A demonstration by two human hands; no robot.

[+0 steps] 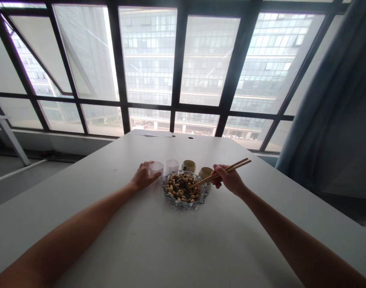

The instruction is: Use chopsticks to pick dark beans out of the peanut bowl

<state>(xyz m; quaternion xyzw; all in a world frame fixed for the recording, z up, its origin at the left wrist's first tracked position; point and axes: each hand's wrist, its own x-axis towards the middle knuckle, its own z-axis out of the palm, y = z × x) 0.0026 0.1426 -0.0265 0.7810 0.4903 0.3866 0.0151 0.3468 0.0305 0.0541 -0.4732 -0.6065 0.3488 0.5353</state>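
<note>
My right hand (225,179) grips a pair of wooden chopsticks (231,167), their tips down among the nuts (178,188) in a glass bowl (184,205). The nuts look like pistachios, with darker seeds mixed in. My left hand (145,176) is wrapped round a frosted plastic cup (156,169) at the bowl's left. Another frosted cup (172,166) stands just behind the bowl. Two yellowish cups, one a patterned cup (188,166) and one a cup (205,173) partly hidden by the chopsticks and my right hand, stand behind and to the right.
Everything stands on a long white table (141,240). White paper (157,134) lies at its far end, near a dark round hole (190,138). Beyond are large windows (149,56). A blue-grey curtain (324,92) hangs at the right, and a white table leg (14,142) shows at the left.
</note>
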